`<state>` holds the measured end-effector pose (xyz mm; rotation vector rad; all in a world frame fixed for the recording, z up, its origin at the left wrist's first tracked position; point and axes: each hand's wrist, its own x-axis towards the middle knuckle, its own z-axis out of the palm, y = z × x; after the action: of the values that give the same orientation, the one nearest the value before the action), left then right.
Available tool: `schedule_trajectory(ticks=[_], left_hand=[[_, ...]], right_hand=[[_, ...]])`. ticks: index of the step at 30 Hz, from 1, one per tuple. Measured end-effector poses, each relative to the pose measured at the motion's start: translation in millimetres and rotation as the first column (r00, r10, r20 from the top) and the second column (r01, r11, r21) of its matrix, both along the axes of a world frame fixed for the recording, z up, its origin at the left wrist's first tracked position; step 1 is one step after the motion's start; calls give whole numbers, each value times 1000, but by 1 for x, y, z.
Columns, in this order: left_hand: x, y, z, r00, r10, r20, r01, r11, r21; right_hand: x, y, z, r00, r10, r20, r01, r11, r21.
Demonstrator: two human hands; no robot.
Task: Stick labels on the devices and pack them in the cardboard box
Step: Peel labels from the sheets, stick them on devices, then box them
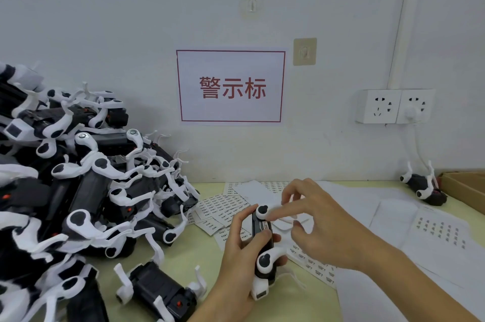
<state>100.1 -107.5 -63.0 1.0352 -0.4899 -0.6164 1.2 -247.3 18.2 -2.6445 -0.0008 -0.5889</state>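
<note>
Currently left hand (237, 248) grips one black-and-white device (263, 251), fingers wrapped round its body, thumb on the black face, held on end just above the table (168, 253). Right hand (319, 222) hovers over the device's upper end, fingers spread and loosely curled, index tip at the top white pad; whether it pinches a label is unclear, blurred.

Label sheets (223, 210) lie fanned on the table under and behind the hands, several overlapping, count unclear. More white paper sheets (441, 230) to the right, one with printed label rows.

Device pile (86, 177) fills the left side, dozens heaped against the wall, too many to count. One loose device (157, 292) lies at its foot near the left wrist. One more device (423, 188) sits far right, just beside the cardboard box (464, 188); only a box corner shows, contents not visible.

Wall: one red-bordered sign (231, 86), two sockets (395, 106), two hooks (304, 52).
</note>
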Motion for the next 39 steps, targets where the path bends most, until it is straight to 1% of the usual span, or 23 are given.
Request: schedule_trajectory(ticks=[2,8,10,13,15,24,30,33,39], left_hand=[[1,-1,0,1000,-9,-10,9,1000,-11],[-1,-1,-1,1000,-24,16,24,999,-24],[0,0,0,1000,-18,1,18,999,-33],[-1,-1,2,1000,-14,-18,13,998,-56],[-1,-1,2,1000,-8,-29,6,997,-75],[3,-1,2,989,-111,-95,95,982,-162],[2,0,5,983,-130,-133,98,969,-227],[1,2,5,982,-129,-138,96,971,-221],[-3,4,11,982,-109,-153,80,979,-185]], right_hand=[[1,2,-2,1000,24,-14,-25,998,-51],[2,4,-6,998,-3,-68,-9,982,-187],[2,5,-6,997,2,-74,-16,983,-180],[1,3,-4,997,10,-75,-17,996,-84],[0,2,-3,998,11,-54,-14,999,-49],[1,4,-2,996,37,-86,-50,987,-153],[1,6,-2,997,47,-56,-53,992,-115],[1,3,-5,999,23,-22,-25,996,-90],[3,0,-8,998,19,-66,-30,983,-180]])
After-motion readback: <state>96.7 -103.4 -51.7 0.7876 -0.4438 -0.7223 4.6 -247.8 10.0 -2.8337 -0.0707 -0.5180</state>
